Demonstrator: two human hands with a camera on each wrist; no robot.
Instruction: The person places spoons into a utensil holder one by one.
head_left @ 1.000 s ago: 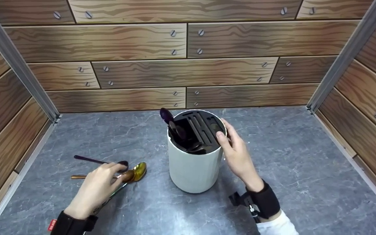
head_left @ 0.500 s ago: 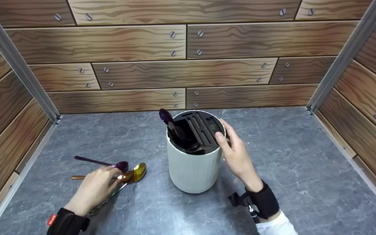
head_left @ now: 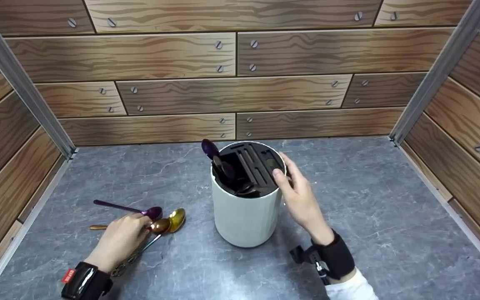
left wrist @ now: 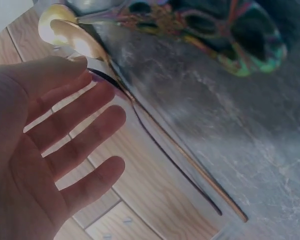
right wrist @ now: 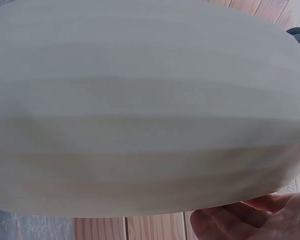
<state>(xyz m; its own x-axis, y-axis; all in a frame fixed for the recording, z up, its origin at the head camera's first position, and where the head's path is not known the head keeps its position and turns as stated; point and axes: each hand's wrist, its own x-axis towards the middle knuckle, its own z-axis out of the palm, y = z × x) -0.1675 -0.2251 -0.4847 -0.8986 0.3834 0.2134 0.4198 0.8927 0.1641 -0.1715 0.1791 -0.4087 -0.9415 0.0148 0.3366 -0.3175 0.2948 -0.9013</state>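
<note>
My left hand rests low over the spoons, fingertips right at the neck of a copper-coloured spoon. In the left wrist view its fingers look spread and loosely extended, the thumb tip overlapping the edge of the copper bowl. A purple spoon lies just beyond, and a gold spoon's bowl peeks out under the copper one. Nearer me is an iridescent utensil with an openwork end, partly hidden by the hand. My right hand grips the white utensil holder, thumb at its rim, fingers around its far side.
Several dark spoons, including a purple one, stand in the holder's left compartment. Its black slotted insert fills the right part. A wood-patterned wall encloses the grey marbled table at the back and sides.
My left hand has drawn back slightly off the purple spoon's bowl and settled at the copper spoon's neck, its thumb now tucked out of sight in the head view. The right hand keeps its grip.
</note>
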